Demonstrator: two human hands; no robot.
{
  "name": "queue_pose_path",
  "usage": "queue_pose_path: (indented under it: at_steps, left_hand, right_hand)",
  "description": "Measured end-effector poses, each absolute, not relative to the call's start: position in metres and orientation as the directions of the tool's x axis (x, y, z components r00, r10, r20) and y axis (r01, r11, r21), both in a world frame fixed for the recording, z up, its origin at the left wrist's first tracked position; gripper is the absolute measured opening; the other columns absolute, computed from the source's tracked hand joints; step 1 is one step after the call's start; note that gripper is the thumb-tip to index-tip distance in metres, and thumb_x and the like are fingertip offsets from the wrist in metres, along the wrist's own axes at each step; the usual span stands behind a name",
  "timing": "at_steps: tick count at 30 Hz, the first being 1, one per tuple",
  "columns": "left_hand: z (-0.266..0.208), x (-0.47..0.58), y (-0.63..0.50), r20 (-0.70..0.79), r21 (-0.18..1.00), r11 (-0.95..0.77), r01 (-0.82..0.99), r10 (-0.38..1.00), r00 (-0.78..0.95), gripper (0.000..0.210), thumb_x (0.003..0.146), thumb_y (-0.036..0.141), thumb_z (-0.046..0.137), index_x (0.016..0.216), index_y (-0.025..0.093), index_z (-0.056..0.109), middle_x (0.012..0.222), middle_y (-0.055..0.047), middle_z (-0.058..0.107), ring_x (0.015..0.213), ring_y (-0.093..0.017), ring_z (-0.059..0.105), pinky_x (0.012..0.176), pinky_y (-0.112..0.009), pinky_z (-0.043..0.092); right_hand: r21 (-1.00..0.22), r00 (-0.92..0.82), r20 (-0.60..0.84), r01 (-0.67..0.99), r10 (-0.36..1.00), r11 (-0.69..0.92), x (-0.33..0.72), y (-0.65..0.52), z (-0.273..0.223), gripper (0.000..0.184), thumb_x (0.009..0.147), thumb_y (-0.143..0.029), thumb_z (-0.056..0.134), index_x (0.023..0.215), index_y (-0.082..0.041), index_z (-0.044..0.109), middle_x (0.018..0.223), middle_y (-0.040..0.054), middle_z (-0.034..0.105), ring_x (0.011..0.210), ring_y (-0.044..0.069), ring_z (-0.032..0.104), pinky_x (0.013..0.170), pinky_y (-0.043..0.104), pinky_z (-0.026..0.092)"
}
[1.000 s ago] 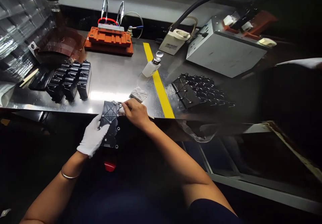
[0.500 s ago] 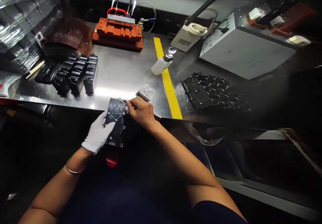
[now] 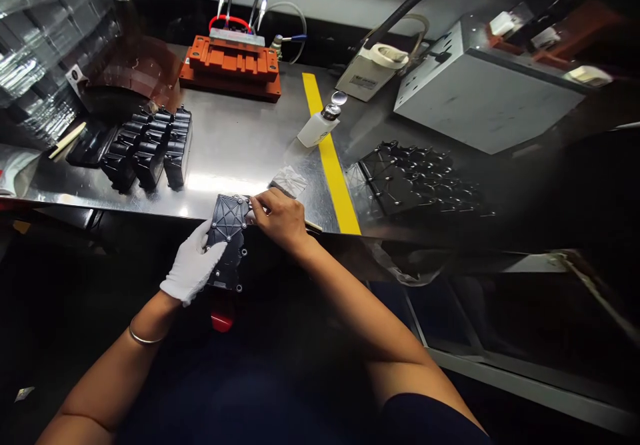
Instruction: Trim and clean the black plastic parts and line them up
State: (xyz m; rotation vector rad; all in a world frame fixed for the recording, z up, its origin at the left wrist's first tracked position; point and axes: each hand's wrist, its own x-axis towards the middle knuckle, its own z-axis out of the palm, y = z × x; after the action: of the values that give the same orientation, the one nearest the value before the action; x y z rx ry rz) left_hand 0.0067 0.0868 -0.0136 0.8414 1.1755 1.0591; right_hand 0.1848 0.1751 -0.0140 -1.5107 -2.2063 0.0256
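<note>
In a white glove, my left hand (image 3: 193,262) grips a flat black plastic cover (image 3: 228,225) by its left side, thumb across its face. The cover has star-shaped ribs on its upper part and small metal-ringed holes along its edges. It is held tilted at the bench's front edge. My bare right hand (image 3: 281,218) is closed, fingertips pinched at the cover's upper right edge. Something small and whitish shows under those fingers, too hidden to name. Just beyond the right hand lies a crumpled white wipe (image 3: 290,180).
On the metal bench (image 3: 230,138) stand several black housings (image 3: 150,145) at left and an orange fixture (image 3: 233,65) behind. A white dispenser bottle (image 3: 319,127) stands by a yellow tape strip (image 3: 333,172). More black parts (image 3: 420,178) and a grey box (image 3: 490,85) are at right.
The whole view has shifted slightly. Both hands keep the same hold, and the cover stays in nearly the same place.
</note>
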Motion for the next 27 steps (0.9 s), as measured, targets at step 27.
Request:
queue_pose_path:
  at_steps: [27]
  left_hand:
    - [-0.014, 0.002, 0.09, -0.322, 0.925, 0.33, -0.187, 0.944, 0.069, 0.059, 0.073, 0.031, 0.07, 0.128, 0.017, 0.055, 0.109, -0.009, 0.071, 0.099, -0.025, 0.066, 0.089, -0.036, 0.052]
  right_hand:
    - [-0.337, -0.504, 0.32, 0.731, 0.803, 0.593, 0.208, 0.146, -0.004, 0.029, 0.092, -0.032, 0.048, 0.075, -0.018, 0.066, 0.072, 0.0029, 0.064, 0.061, 0.011, 0.056, 0.056, 0.022, 0.035]
